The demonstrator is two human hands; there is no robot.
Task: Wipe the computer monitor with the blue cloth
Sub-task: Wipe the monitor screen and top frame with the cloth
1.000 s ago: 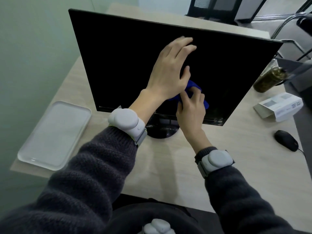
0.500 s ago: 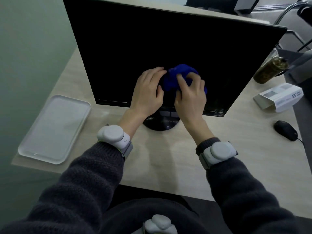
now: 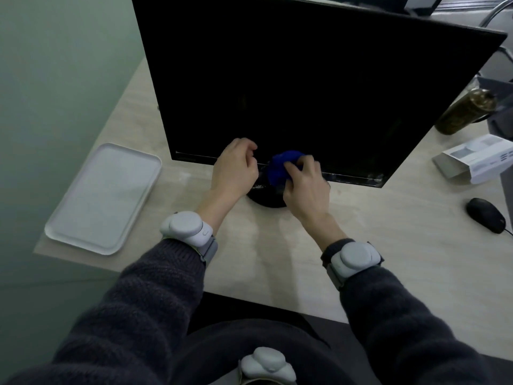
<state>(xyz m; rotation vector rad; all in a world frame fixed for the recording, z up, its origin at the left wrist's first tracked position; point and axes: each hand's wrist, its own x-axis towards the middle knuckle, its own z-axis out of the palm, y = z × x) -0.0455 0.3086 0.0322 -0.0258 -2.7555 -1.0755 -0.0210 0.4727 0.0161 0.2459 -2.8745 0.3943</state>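
Note:
A black computer monitor [image 3: 299, 84] with a dark screen stands on a round black base [image 3: 263, 197] on the light wooden desk [image 3: 277, 245]. The bunched blue cloth [image 3: 281, 165] is at the screen's lower edge, above the base. My right hand [image 3: 305, 187] grips the cloth from the right and below. My left hand [image 3: 236, 170] hovers just left of the cloth with its fingers curled inward, holding nothing that I can see. A small gap separates it from the cloth.
A white rectangular tray [image 3: 102, 198] lies at the desk's left edge. To the right are a dark bottle [image 3: 463, 112], a white box [image 3: 474, 159] and a black mouse [image 3: 485, 215]. A green wall [image 3: 55, 79] runs along the left.
Both hands and the cloth have dropped from mid-screen to the monitor's bottom edge. My left hand, earlier flat on the screen and then touching the cloth, has come off it and curled.

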